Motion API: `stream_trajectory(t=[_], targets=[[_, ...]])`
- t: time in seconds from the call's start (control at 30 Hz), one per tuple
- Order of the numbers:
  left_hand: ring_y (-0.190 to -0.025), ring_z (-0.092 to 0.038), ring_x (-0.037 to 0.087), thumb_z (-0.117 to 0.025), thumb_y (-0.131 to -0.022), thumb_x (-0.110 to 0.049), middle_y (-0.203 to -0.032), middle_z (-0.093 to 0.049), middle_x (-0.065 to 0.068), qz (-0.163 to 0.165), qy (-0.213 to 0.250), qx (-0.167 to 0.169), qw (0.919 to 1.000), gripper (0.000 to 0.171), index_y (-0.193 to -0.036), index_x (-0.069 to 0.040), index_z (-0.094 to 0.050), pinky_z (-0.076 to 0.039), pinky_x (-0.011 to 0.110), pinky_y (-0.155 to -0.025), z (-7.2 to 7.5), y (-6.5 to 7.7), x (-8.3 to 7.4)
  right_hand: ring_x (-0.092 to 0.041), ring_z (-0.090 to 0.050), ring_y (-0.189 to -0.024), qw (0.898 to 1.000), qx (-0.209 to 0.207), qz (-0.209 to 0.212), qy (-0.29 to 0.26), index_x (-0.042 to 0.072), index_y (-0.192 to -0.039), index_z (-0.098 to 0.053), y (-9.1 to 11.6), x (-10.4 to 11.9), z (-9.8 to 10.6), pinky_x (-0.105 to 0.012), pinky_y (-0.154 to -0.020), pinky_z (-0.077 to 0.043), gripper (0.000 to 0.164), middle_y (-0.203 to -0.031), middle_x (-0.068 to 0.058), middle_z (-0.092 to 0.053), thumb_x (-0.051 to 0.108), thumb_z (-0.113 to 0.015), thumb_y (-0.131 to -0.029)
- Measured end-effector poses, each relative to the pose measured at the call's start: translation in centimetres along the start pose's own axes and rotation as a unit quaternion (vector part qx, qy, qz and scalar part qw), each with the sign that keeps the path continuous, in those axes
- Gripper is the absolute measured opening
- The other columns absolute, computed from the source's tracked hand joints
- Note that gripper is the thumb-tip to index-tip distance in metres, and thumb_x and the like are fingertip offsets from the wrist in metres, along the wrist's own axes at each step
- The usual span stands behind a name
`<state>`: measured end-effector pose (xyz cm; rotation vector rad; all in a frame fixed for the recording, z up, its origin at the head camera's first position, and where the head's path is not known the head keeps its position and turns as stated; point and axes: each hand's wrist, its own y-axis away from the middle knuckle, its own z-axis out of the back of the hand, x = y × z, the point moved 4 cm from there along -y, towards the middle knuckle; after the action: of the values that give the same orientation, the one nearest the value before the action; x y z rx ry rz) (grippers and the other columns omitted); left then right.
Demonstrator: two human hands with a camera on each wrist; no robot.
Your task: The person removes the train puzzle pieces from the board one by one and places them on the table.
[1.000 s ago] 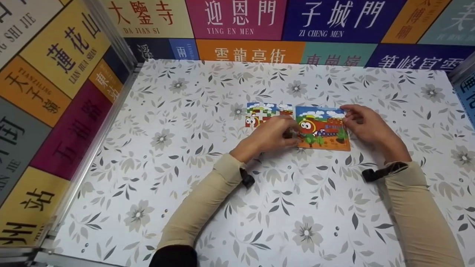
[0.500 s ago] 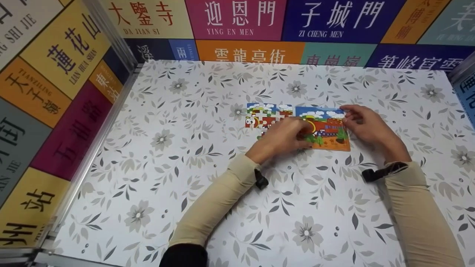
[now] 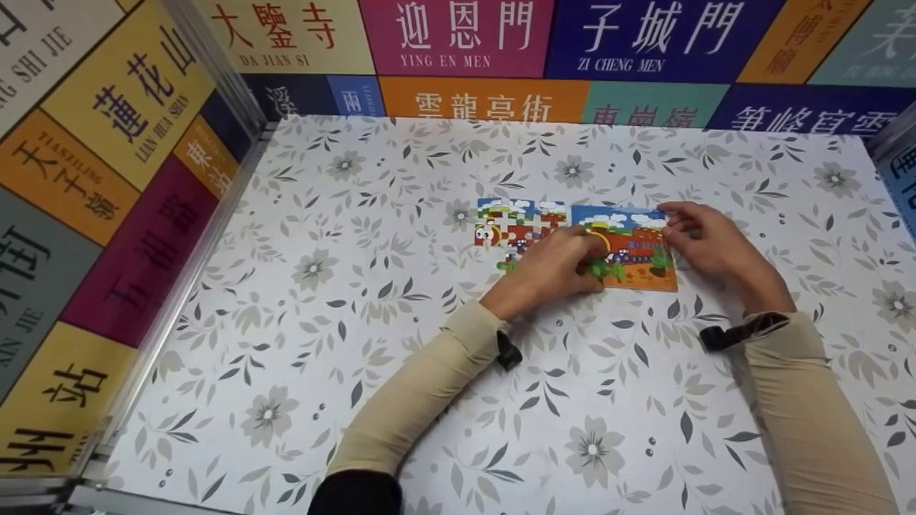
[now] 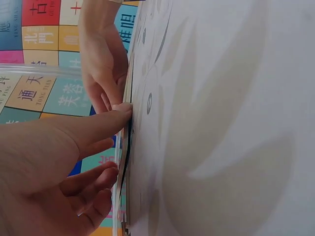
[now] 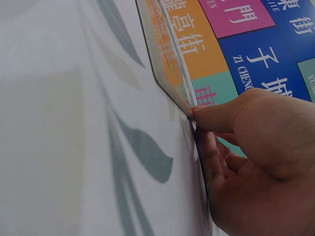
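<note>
A square picture board (image 3: 640,265) with a cartoon train lies flat on the table. My left hand (image 3: 562,265) covers its left part, the thumb at the near edge and the other fingers bent over the picture. In the left wrist view the left thumb (image 4: 120,112) meets the board's thin edge, with a dark gap along it. My right hand (image 3: 705,232) pinches the far right corner between thumb and index finger, also seen in the right wrist view. Left of the board is a jigsaw puzzle (image 3: 494,222) of the same train, with white gaps; the left hand hides part of it.
The table (image 3: 401,379) has a white cover with grey leaves and flowers. Panels of coloured signs (image 3: 458,36) stand along its far and left sides. A black wrist strap (image 3: 737,332) sits on the right forearm.
My left hand has moved right, from the board's left edge onto its left part, covering the train's face and uncovering more of the jigsaw puzzle. The right hand stays at the corner.
</note>
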<state>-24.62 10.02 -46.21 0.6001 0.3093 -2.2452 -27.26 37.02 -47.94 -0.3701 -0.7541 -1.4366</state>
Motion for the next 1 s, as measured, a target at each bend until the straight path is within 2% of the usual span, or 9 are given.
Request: stream_trajectory(t=[0.23,0.37,0.47,0.63,0.87,1.0], targets=[[-0.116,-0.06,0.01,-0.09,-0.09,-0.031,-0.134,-0.066,-0.002,0.018,0.042,0.004,0.9989,0.055,-0.14,-0.018,-0.072,-0.051,0.021,-0.1,-0.01,-0.14,0.09,-0.045,-0.052,-0.139,1.0,0.002,-0.005,0.001,0.017,-0.168,-0.04,0.01,-0.04,0.04,-0.068,-0.121,-0.037,0.058,-0.147,-0.024,-0.053,0.026,-0.057,-0.113],[-0.119,-0.058,0.011,-0.091,-0.089,-0.03,-0.139,-0.062,0.001,0.021,0.047,-0.001,0.9987,0.065,-0.148,-0.018,-0.066,-0.051,0.022,-0.103,0.0,-0.1,0.09,-0.041,-0.056,-0.133,1.0,-0.005,0.011,0.006,0.014,-0.166,-0.043,0.05,0.07,0.03,-0.056,-0.116,-0.043,0.055,-0.142,-0.024,-0.055,0.023,-0.057,-0.113],[-0.121,-0.056,0.012,-0.092,-0.089,-0.029,-0.141,-0.058,0.002,0.021,0.045,-0.007,0.9987,0.073,-0.154,-0.019,-0.06,-0.051,0.023,-0.103,0.08,-0.08,0.03,-0.038,-0.058,-0.13,1.0,-0.01,0.02,0.009,0.012,-0.165,-0.045,0.06,0.09,0.0,-0.048,-0.111,-0.043,0.054,-0.14,-0.023,-0.056,0.021,-0.057,-0.113],[-0.121,-0.056,0.012,-0.092,-0.088,-0.026,-0.141,-0.057,0.002,0.02,0.055,-0.01,0.9982,0.075,-0.156,-0.018,-0.059,-0.051,0.022,-0.103,0.2,-0.01,0.0,-0.04,-0.056,-0.132,1.0,-0.007,0.014,0.003,0.012,-0.165,-0.044,-0.05,-0.05,-0.08,-0.055,-0.115,-0.042,0.055,-0.141,-0.023,-0.055,0.022,-0.057,-0.113],[-0.127,-0.057,0.014,-0.084,-0.095,-0.044,-0.142,-0.059,0.001,0.026,0.014,-0.011,0.9995,0.075,-0.159,-0.019,-0.054,-0.05,0.028,-0.11,0.05,0.14,0.25,-0.04,-0.056,-0.133,1.0,-0.004,0.013,-0.002,0.013,-0.166,-0.043,0.02,-0.06,-0.07,-0.06,-0.118,-0.041,0.055,-0.142,-0.023,-0.055,0.021,-0.057,-0.113],[-0.129,-0.06,0.015,-0.083,-0.096,-0.04,-0.144,-0.064,0.001,0.018,0.029,-0.011,0.9993,0.071,-0.158,-0.019,-0.055,-0.05,0.027,-0.112,-0.07,0.05,0.25,-0.041,-0.055,-0.135,1.0,-0.005,0.006,-0.003,0.015,-0.166,-0.042,0.09,-0.02,-0.06,-0.063,-0.119,-0.041,0.056,-0.143,-0.022,-0.055,0.024,-0.057,-0.113]])
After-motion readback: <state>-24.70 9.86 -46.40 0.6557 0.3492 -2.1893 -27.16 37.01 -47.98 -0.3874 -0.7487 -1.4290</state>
